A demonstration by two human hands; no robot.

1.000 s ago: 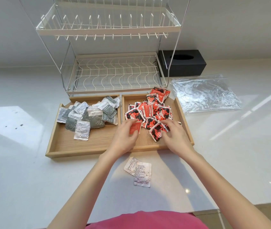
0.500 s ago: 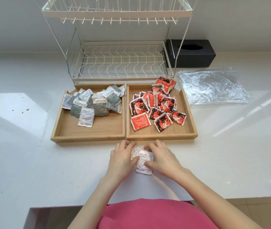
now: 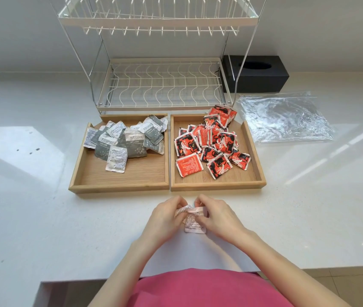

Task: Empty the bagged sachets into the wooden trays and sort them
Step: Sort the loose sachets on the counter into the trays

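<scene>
while both hands are pinching the small pale printed sachets (image 3: 195, 220) just above the white table (image 3: 43, 218), left hand (image 3: 165, 216) and right hand (image 3: 217, 216) are closing on the edges; they are looking light, flat and slippery. left wooden tray (image 3: 118, 186) is holding grey-white sachets (image 3: 127, 138), right wooden tray (image 3: 218, 186) red-black sachets (image 3: 211, 145).
</scene>
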